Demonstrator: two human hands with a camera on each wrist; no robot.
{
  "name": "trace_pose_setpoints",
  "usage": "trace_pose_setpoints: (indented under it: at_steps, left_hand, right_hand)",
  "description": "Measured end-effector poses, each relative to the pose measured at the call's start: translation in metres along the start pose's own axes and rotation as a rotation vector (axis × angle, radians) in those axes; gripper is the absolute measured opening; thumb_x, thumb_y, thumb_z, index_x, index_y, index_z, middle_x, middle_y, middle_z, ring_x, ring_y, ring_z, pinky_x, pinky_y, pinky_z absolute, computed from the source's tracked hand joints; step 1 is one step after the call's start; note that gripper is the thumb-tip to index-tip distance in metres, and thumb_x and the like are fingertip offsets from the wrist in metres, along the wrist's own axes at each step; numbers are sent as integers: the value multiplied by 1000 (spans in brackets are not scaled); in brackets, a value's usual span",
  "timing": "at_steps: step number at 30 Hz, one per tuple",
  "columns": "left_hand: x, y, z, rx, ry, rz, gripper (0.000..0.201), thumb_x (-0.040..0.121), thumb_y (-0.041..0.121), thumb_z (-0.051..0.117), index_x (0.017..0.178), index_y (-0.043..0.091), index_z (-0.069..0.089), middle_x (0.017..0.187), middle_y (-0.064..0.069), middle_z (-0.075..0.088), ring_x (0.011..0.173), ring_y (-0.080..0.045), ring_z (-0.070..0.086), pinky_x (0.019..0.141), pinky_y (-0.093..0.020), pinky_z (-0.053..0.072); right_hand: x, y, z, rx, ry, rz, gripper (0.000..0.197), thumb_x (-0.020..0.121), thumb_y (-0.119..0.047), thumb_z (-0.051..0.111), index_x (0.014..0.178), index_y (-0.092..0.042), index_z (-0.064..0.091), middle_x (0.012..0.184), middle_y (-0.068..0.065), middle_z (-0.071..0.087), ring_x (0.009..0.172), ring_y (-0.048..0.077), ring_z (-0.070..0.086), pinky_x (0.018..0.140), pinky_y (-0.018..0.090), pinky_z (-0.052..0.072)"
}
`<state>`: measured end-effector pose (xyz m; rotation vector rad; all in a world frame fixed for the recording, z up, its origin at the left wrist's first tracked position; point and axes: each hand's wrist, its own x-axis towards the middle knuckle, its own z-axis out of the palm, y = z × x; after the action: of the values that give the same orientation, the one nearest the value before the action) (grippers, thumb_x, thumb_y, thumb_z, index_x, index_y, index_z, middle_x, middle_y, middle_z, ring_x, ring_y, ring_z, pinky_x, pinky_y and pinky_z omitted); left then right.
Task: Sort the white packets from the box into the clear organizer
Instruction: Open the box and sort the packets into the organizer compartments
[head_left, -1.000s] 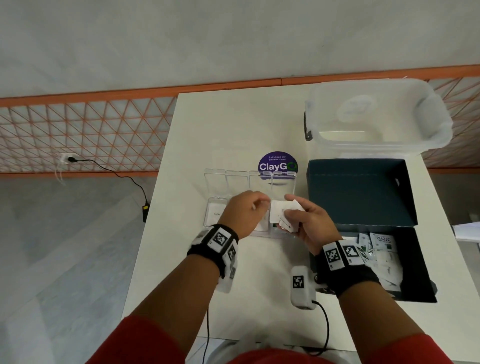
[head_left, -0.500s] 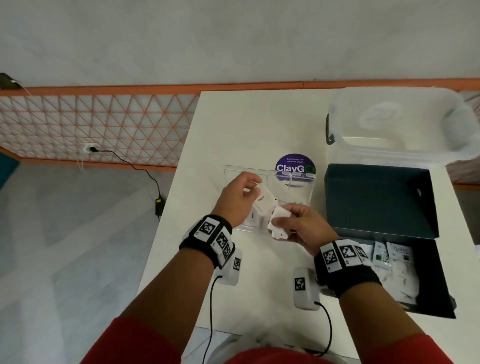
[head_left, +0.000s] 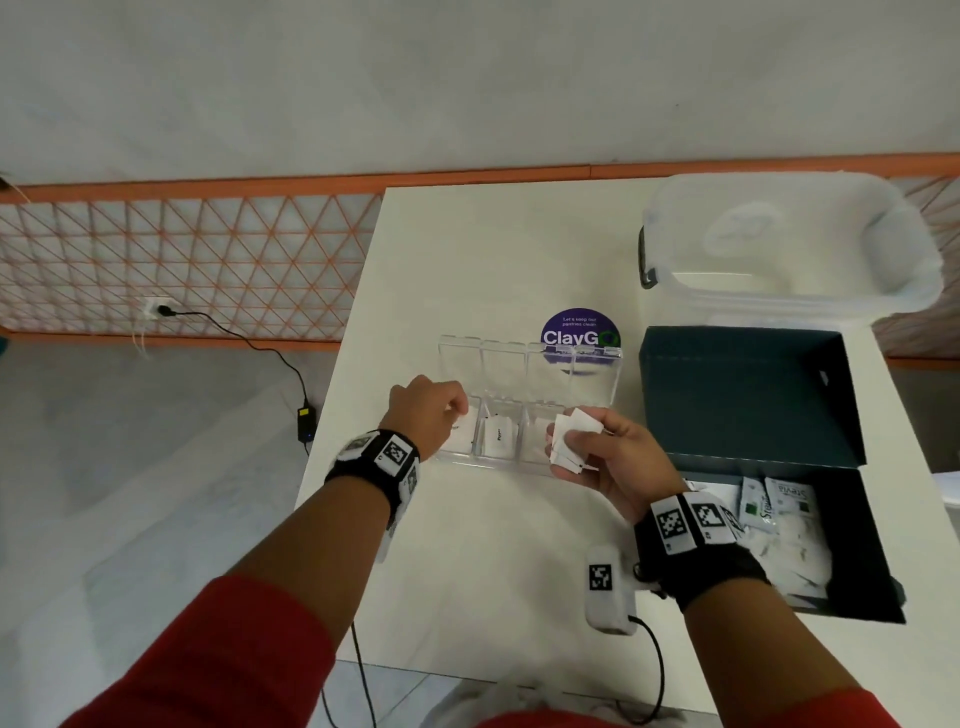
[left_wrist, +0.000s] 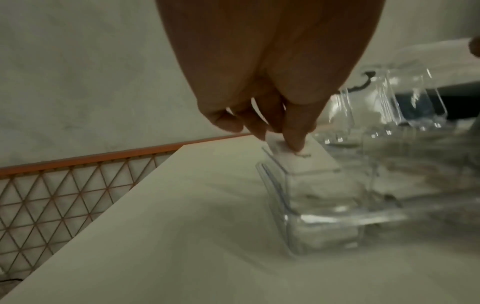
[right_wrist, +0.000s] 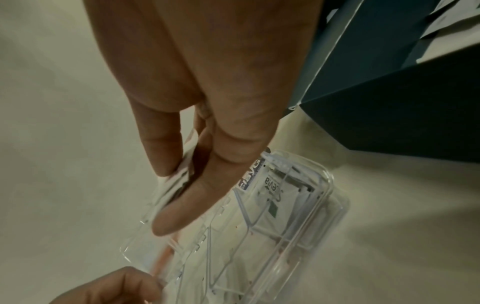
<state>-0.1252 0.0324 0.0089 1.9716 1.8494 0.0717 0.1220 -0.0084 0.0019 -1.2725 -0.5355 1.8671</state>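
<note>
Left hand (head_left: 434, 410) is curled down over the leftmost slot of the organizer (head_left: 530, 405), fingertips (left_wrist: 294, 142) pressing or pinching a flat white packet (left_wrist: 303, 159) that sits at the top of that slot; can't say for sure which. Right hand (head_left: 608, 460) is just right of the organizer's near edge, thumb and fingers pinching a small fan of thin, papery packets (head_left: 571, 439) with crisp square corners.

The organizer is hard clear plastic, a row of rectangular slots with rounded outer corners and its hinged lid standing open at the back. The second slot from the left holds another white packet (head_left: 498, 435).

Right of the organizer, close by, is a dark teal cardboard box (head_left: 748, 395) with its flap up, and a loose pile of white sachets (head_left: 779, 525) in its near half, some printed in green. Behind that, a frosted plastic tub (head_left: 789, 244). A round purple sticker (head_left: 580, 335) lies just behind the organizer.

The counter (head_left: 467, 561) is smooth and off-white, with bare room in front of the organizer and behind it. Its left edge runs near the left hand.
</note>
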Motion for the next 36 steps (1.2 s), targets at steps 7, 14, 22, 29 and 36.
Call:
trace_pose_setpoints:
  at_steps: [7,14,22,29,36]
  left_hand:
    - [-4,-6,22,247,111,105,21,93,13,51,96,23,68,101,5,66,94,-21,54,80,-32,37]
    - [-5,4,18,127,82,34,22,93,9,50,101,21,68,101,5,69,93,-17,58,84,-30,41]
    - [-28,71,-16,-687,-101,115,17,78,25,71,89,38,67,80,11,71,71,-8,67,68,-24,57]
    - [-29,75,-26,-841,-91,83,25,74,17,68,96,27,61,77,-1,72,75,-21,68,72,-37,57]
    - [-28,79,-22,-865,-81,73,27,75,11,72,91,31,66,75,3,71,65,-14,66,73,-40,57]
  right_hand:
    - [1,2,-16,32,76,-23,29,91,4,60,101,-17,77,113,16,69,89,29,71,68,39,60]
    - [-1,4,-12,-28,82,-114,33,86,4,66,98,-24,78,110,11,70,92,28,73,69,40,60]
    - [-7,1,-6,-102,-30,-124,34,86,8,64,94,-21,79,81,5,71,73,19,68,67,37,60]
    - [-14,-3,-10,-104,-3,-159,32,85,9,63,92,-18,79,79,5,72,70,18,69,66,34,58]
    - [-14,-1,-12,-72,54,-174,28,87,10,61,103,-11,71,65,2,66,61,14,63,63,35,59]
